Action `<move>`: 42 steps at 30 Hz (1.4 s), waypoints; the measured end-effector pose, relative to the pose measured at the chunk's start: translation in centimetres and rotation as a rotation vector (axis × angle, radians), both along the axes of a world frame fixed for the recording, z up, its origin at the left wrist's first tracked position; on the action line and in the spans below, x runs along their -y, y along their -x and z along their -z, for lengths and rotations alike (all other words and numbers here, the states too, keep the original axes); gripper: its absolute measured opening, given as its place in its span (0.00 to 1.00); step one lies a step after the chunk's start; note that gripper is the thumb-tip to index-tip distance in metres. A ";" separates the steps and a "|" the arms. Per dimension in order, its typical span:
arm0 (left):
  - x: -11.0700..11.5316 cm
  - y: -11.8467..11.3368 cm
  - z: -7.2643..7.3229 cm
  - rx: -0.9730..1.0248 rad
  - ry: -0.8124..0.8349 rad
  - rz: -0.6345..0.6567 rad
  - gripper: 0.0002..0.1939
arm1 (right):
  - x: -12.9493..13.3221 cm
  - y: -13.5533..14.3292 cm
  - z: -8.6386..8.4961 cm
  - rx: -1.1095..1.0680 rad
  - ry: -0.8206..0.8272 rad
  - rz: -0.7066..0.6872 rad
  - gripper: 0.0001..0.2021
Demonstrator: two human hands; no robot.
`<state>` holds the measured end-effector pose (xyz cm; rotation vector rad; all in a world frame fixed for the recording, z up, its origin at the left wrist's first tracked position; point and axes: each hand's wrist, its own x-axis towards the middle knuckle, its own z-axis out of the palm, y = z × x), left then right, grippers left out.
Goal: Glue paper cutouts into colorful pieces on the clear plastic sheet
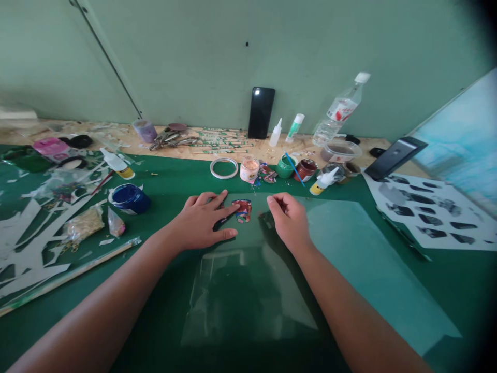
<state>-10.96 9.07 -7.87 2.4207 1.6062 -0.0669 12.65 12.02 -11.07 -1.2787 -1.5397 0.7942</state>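
My left hand lies with its fingers spread on a clear sheet over the green table. Its index fingertip touches a small piece painted red, blue and green. To the right of that piece, my right hand is closed, thumb against curled fingers, and whatever it may hold is hidden. Under the right forearm a pale translucent sheet extends to the right. Just beyond the hands stand a pink paint jar, a green one and a dark red one.
A blue paint jar, a long stick and paper scraps are at the left. Glue bottles, a phone and a plastic bottle stand along the back. A printed sheet lies at the right.
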 end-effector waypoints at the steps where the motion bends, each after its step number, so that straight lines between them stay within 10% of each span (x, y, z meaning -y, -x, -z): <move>1: 0.0 0.0 0.0 -0.005 -0.006 0.004 0.37 | 0.0 0.0 0.0 0.003 0.000 0.001 0.14; 18: 0.7 0.6 -0.1 0.010 0.016 0.080 0.45 | 0.0 -0.1 -0.3 -0.010 -0.005 0.005 0.14; 42: 0.8 -0.9 -0.3 -0.030 -0.079 0.057 0.32 | -0.1 -0.3 0.3 -0.059 0.032 0.005 0.20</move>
